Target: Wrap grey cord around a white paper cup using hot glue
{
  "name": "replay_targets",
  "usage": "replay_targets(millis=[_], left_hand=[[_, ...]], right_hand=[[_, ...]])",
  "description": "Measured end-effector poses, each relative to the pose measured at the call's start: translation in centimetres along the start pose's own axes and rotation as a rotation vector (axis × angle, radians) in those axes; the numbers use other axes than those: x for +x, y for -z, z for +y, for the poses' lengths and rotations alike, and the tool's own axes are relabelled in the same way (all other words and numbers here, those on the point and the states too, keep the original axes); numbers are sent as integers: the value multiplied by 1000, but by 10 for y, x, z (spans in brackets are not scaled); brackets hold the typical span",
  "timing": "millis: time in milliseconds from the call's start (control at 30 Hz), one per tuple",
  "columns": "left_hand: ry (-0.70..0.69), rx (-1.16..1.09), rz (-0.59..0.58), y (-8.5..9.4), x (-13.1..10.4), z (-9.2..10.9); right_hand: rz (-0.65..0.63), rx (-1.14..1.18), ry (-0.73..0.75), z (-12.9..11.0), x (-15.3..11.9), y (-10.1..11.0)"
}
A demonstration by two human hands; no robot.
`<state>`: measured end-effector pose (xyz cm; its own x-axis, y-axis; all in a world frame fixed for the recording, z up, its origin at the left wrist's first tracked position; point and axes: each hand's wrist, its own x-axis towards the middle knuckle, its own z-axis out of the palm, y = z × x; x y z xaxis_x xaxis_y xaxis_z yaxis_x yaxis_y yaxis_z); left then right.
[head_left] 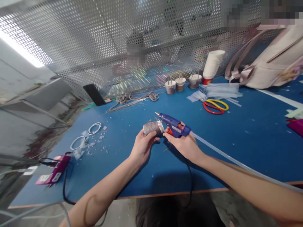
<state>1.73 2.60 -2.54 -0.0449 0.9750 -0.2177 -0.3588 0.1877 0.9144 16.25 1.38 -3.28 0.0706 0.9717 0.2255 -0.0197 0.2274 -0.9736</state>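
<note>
My left hand (143, 145) is closed around a paper cup (151, 127) wrapped in grey-brown cord, which lies tilted on its side in the grip. A white band shows at the cup's right end. In my right hand (186, 145) is a blue hot glue gun (174, 123) with an orange trigger. Its nozzle points up and to the left, just above the cup's white end. A long clear glue stick (220, 152) runs out of the gun's back toward the lower right. Whether the nozzle touches the cup I cannot tell.
Cord-wrapped cups (170, 87), stacked paper cups (213, 64), scissors (214, 106) and clear glue sticks (222, 90) stand or lie at the back. Grey cord (125, 98) and a phone (94, 94) are back left. White rings (94, 128) and a purple power strip (55, 170) lie left.
</note>
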Motion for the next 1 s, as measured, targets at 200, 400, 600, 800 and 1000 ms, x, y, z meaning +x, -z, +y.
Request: replay_targets(millis=[200, 400, 600, 800, 1000], left_hand=[[54, -113, 8, -4, 0, -3], [33, -19, 7, -8, -6, -1], [-65, 159, 116, -4, 1, -4], [-262, 260, 66, 12, 4, 1], [-344, 372, 101, 21, 5, 10]], right_hand=[[-185, -86, 115, 3, -15, -1], [-461, -172, 510, 8, -25, 1], [-659, -146, 574, 5, -29, 2], [-770, -66, 664, -19, -26, 30], [-198, -282, 202, -45, -4, 49]])
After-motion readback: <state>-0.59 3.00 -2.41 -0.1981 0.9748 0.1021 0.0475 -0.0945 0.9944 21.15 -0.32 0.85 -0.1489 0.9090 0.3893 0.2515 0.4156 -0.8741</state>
